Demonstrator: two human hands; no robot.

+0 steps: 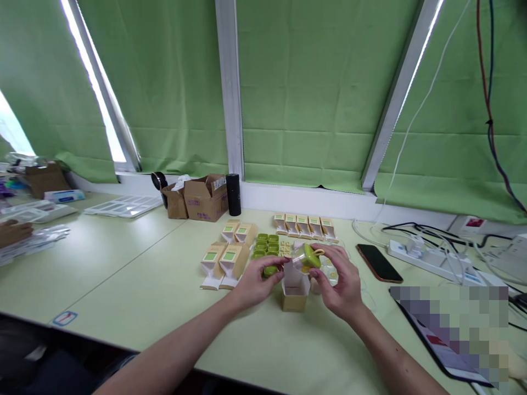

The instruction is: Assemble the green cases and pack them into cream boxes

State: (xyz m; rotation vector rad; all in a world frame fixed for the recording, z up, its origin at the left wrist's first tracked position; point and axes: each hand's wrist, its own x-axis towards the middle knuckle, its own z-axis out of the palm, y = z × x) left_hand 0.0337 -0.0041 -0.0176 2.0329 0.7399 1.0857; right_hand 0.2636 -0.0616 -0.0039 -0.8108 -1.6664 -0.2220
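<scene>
My right hand pinches a small clear container with a green cap and a yellow loop, which is tilted on its side. In my left hand is a small green piece, gripped between thumb and fingers. Below and between both hands stands an open cardboard box, its white inner flap raised. Just behind my hands are rows of green square caps and small yellow pieces. Clear containers lie partly hidden behind my right hand.
Closed cardboard boxes stand on the left, more boxes along the back. To the right are a phone, a power strip with cables, and a tablet. Brown cartons and a black bottle stand near the wall. Another person's hand shows at far left.
</scene>
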